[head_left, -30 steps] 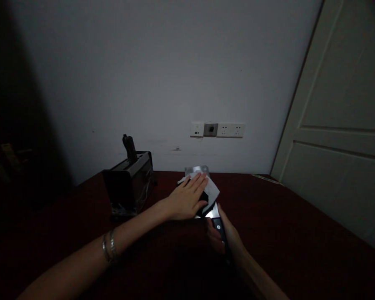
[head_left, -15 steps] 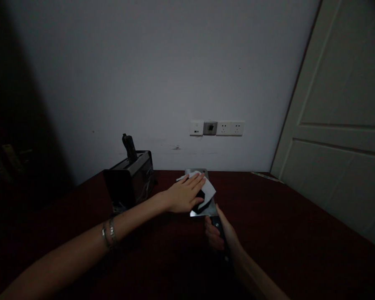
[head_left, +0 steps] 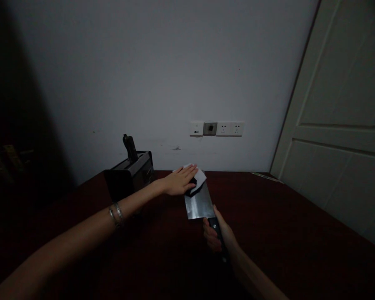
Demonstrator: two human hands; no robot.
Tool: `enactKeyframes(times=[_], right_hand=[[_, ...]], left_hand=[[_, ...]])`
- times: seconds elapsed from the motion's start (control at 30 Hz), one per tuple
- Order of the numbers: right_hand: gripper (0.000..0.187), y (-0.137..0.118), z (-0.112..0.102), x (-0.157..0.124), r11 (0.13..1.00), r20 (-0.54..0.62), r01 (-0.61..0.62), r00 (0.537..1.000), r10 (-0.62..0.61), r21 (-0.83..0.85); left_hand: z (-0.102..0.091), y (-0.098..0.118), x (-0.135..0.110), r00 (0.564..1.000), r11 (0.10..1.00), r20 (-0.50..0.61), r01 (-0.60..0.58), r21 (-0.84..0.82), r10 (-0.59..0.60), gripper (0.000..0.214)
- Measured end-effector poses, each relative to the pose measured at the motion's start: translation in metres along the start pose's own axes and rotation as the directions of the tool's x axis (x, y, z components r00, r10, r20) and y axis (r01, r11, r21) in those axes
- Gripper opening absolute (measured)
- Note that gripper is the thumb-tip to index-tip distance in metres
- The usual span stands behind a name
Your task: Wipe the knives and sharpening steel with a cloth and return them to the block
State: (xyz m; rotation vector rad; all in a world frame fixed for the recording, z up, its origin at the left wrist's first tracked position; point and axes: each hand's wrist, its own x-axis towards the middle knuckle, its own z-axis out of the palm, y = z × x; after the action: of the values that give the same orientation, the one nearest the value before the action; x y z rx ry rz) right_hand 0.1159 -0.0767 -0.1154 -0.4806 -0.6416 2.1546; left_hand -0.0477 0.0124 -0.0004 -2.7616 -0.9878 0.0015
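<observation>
My right hand (head_left: pixel 220 233) is wrapped around the black riveted handle of a cleaver (head_left: pixel 200 204). Its wide metal blade points away from me, toward the wall. Across the far part of the blade lies a white and black cloth (head_left: pixel 201 177). My left hand (head_left: pixel 179 181) rests on that cloth with its fingers stretched out flat. Cloth and fingers hide the blade's far end.
Left of the cleaver, a dark knife block (head_left: pixel 128 173) stands on the dark red table (head_left: pixel 253 204), with a black handle (head_left: pixel 130 148) sticking up from it. Behind are a wall with sockets (head_left: pixel 229 129) and, at right, a pale door (head_left: pixel 337 125).
My left hand and the cloth have slid up the blade, away from the handle, and slightly left. More bare metal shows near the handle. My right hand has shifted slightly left.
</observation>
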Motion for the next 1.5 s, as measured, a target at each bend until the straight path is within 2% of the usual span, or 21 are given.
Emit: enactKeyframes(times=[0.1, 0.23, 0.3, 0.37, 0.47, 0.53, 0.6, 0.7, 0.77, 0.83, 0.93, 1.0, 1.17, 1.23, 1.3, 1.4, 1.5], right_hand=[[0.064, 0.0, 0.001, 0.0, 1.0, -0.016, 0.004, 1.0, -0.005, -0.022], [0.064, -0.002, 0.001, -0.001, 0.998, -0.043, 0.027, 0.999, -0.029, -0.059], [0.064, -0.001, 0.002, -0.001, 0.997, -0.069, 0.037, 0.997, -0.042, -0.069], [0.063, 0.001, 0.003, -0.002, 0.996, -0.088, 0.036, 0.995, -0.044, -0.085], [0.062, 0.004, 0.004, -0.001, 0.993, -0.078, 0.016, 0.997, -0.026, -0.121], [0.063, 0.005, 0.004, -0.001, 0.992, -0.077, 0.008, 0.997, -0.018, -0.125], [0.065, 0.003, 0.006, -0.001, 0.993, -0.109, -0.004, 0.994, -0.009, -0.115], [0.069, 0.001, 0.01, -0.003, 0.994, -0.191, 0.005, 0.981, -0.026, -0.106], [0.07, 0.001, 0.013, -0.004, 0.993, -0.212, 0.02, 0.976, -0.044, -0.112], [0.068, 0.003, 0.014, -0.005, 0.993, -0.194, 0.026, 0.98, -0.048, -0.118], [0.063, 0.005, 0.012, -0.006, 0.99, -0.137, 0.026, 0.99, -0.045, -0.135], [0.061, 0.003, 0.009, -0.007, 0.987, -0.108, 0.044, 0.992, -0.061, -0.156], [0.061, -0.002, 0.004, -0.006, 0.984, -0.07, 0.066, 0.994, -0.079, -0.164], [0.061, -0.001, 0.006, -0.006, 0.981, -0.075, 0.09, 0.992, -0.105, -0.172], [0.061, 0.002, 0.01, -0.006, 0.978, -0.1, 0.089, 0.989, -0.109, -0.191], [0.061, 0.005, 0.016, -0.007, 0.975, -0.162, 0.045, 0.983, -0.081, -0.216], [0.061, 0.004, 0.02, -0.009, 0.976, -0.19, 0.061, 0.977, -0.101, -0.207]], left_hand=[[-0.003, -0.003, 0.003, 1.0, 1.0, -0.012, -0.002, 0.005, 0.002, 0.064], [-0.004, 0.03, -0.009, 0.971, 0.974, -0.081, -0.222, 0.046, 0.225, 0.065], [-0.004, 0.04, -0.011, 0.953, 0.957, -0.093, -0.283, 0.06, 0.288, 0.065], [-0.004, 0.037, -0.007, 0.963, 0.966, -0.091, -0.251, 0.054, 0.255, 0.065], [-0.001, 0.019, 0.005, 0.992, 0.994, -0.076, -0.102, 0.036, 0.105, 0.064], [0.001, 0.016, 0.008, 0.997, 0.998, -0.066, -0.048, 0.034, 0.05, 0.064], [0.002, 0.025, 0.004, 0.994, 0.996, -0.066, -0.082, 0.043, 0.085, 0.064], [0.001, 0.044, -0.01, 0.971, 0.974, -0.085, -0.218, 0.059, 0.222, 0.066], [0.0, 0.045, -0.014, 0.961, 0.964, -0.081, -0.261, 0.053, 0.265, 0.067], [-0.002, 0.035, -0.011, 0.971, 0.973, -0.068, -0.227, 0.042, 0.229, 0.067], [-0.005, 0.016, 0.0, 0.991, 0.992, -0.064, -0.116, 0.039, 0.119, 0.066], [-0.007, 0.015, 0.002, 0.992, 0.994, -0.072, -0.096, 0.049, 0.099, 0.066], [-0.008, 0.045, -0.015, 0.954, 0.958, -0.099, -0.275, 0.086, 0.283, 0.067], [-0.008, 0.049, -0.02, 0.948, 0.952, -0.098, -0.297, 0.081, 0.304, 0.067], [-0.007, 0.041, -0.018, 0.962, 0.966, -0.095, -0.25, 0.07, 0.256, 0.067], [-0.006, 0.017, -0.005, 0.983, 0.988, -0.107, -0.144, 0.054, 0.149, 0.066], [-0.007, -0.001, 0.008, 0.99, 0.997, -0.125, -0.06, 0.041, 0.065, 0.066]])
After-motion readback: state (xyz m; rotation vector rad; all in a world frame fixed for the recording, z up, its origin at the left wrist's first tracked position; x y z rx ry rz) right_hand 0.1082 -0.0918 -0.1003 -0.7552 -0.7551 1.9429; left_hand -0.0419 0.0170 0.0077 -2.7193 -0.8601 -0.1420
